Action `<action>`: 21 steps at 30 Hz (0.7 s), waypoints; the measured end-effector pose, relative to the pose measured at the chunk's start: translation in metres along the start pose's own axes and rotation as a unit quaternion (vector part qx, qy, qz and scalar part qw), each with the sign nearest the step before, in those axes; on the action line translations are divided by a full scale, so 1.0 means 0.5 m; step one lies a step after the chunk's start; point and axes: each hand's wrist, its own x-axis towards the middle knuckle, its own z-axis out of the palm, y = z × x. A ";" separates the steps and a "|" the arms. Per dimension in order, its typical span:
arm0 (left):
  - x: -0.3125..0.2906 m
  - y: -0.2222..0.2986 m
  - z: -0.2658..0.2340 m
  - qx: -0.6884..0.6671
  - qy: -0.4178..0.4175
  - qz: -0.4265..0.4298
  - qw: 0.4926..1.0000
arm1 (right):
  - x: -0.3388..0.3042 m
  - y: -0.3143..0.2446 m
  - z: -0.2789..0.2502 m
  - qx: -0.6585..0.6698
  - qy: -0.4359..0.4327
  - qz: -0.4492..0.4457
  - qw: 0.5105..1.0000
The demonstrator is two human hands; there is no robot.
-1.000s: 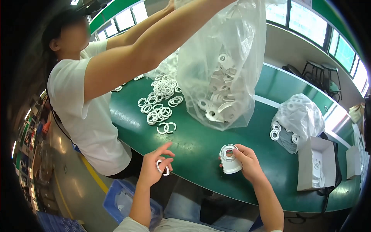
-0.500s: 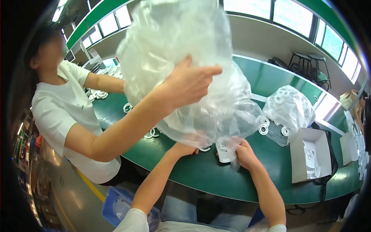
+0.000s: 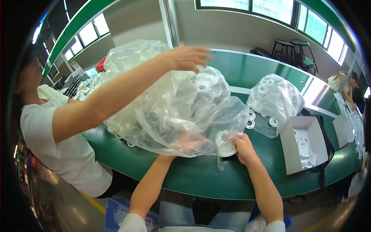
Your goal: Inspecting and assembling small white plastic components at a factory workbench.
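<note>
A large clear plastic bag [image 3: 162, 104] slumps over the green table in front of me, with white ring-shaped parts showing through its far right side. My right hand [image 3: 244, 149] grips a white round plastic part [image 3: 225, 144] by its right edge, and a loose flap of the bag lies against it. My left hand [image 3: 191, 141] is under the bag's near edge; the film blurs its fingers, so their grip is unclear. Over the bag stretches a co-worker's bare arm [image 3: 112, 92], its hand [image 3: 187, 58] open with fingers spread.
To the right stand a second clear bag of white rings [image 3: 275, 96] and an open box of white parts [image 3: 305, 147]. A few loose rings [image 3: 250, 120] lie between the bags. Blue bins [image 3: 116, 210] sit below the table edge. Stools [image 3: 295, 54] stand beyond the table.
The big bag has dropped and spread leftward onto the table, covering my left hand. The co-worker's hand has let go of it and lifted away. My right hand keeps its white part.
</note>
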 end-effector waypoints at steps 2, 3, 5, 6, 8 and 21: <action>0.004 0.016 0.004 -0.058 -0.009 0.024 0.998 | -0.002 -0.009 -0.005 -0.002 0.013 0.014 1.000; 0.008 0.018 0.011 -0.132 -0.040 -0.059 0.989 | -0.007 -0.015 -0.008 -0.015 0.002 0.025 1.000; 0.013 0.022 0.026 -0.203 -0.070 -0.142 0.966 | -0.008 -0.017 -0.013 -0.018 -0.006 0.034 0.999; 0.009 0.024 0.037 -0.287 -0.049 -0.125 0.948 | -0.008 -0.016 -0.016 -0.022 -0.016 0.042 0.999; 0.010 0.034 0.060 -0.451 -0.011 -0.088 0.888 | 0.001 0.004 -0.026 -0.015 -0.021 0.036 0.999; 0.016 0.029 0.088 -0.442 0.135 -0.063 0.885 | -0.013 0.001 0.022 0.147 -0.033 0.085 0.985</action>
